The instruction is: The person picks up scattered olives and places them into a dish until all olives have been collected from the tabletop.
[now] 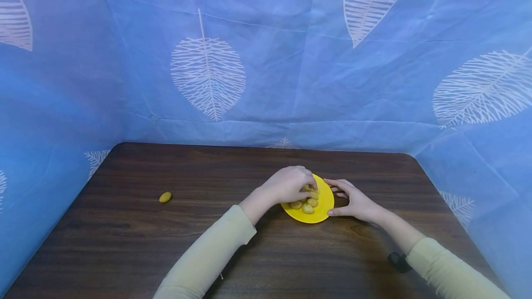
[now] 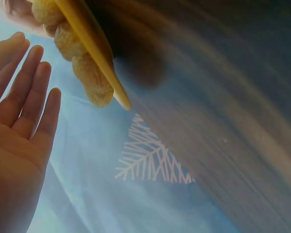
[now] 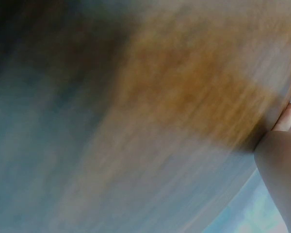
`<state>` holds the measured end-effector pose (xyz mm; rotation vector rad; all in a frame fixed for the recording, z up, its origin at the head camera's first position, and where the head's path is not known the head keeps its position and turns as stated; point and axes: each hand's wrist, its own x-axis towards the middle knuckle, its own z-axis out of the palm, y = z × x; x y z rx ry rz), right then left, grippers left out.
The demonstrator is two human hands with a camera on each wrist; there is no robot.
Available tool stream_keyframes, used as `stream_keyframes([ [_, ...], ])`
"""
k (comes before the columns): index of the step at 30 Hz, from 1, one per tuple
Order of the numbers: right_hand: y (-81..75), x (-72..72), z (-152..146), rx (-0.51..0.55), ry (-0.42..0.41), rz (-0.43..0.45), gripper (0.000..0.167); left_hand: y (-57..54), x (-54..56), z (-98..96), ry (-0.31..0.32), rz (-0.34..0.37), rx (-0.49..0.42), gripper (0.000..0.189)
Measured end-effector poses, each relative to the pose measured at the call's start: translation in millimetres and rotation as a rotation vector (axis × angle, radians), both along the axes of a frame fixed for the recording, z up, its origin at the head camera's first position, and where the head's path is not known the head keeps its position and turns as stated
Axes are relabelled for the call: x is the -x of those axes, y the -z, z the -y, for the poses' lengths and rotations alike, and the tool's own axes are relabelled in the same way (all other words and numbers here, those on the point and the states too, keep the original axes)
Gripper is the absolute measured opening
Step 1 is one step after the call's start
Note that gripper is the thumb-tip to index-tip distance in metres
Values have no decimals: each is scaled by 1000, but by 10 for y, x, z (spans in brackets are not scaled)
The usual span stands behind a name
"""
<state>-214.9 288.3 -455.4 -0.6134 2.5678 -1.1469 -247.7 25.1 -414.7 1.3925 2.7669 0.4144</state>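
A round yellow plate (image 1: 320, 213) lies on the table, holding several wrinkled, yellowish-brown oval pieces (image 1: 308, 208). My left hand (image 1: 292, 184) reaches over its left side, fingers bent down above the pieces and partly hiding them. From the left wrist, that hand (image 2: 24, 121) shows loosely extended fingers beside the wrinkled pieces (image 2: 92, 80), none in its grasp. On the plate's right, my right hand (image 1: 353, 200) touches the rim with spread thumb and forefinger. Only part of the right hand (image 3: 286, 119) appears in the right wrist view. One smooth, olive-yellow oval piece (image 1: 165, 197) lies apart at left.
The dark wood-grain table (image 1: 137, 243) has rounded back corners. Blue cloth (image 1: 270, 68) printed with white leaves hangs behind it and along both sides. A small black object (image 1: 399, 262) sits beside my right sleeve.
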Motion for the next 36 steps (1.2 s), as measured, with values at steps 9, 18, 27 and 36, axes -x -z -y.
stream_keyframes([
  [9, 2, 9, 2, -12, 10, 3, 87, -33, -24, 160, 2, -13, -59, 22],
  [18, -10, 5, 5, -10, 21, 20, 88, -109, -23, 411, -41, -12, -115, 21],
  [27, -10, 3, 22, -12, 25, 14, 88, -152, -30, 747, -92, -22, -171, 22],
  [36, 4, 11, 19, -18, 25, 2, 87, -146, -78, 1114, -196, -15, -173, 24],
])
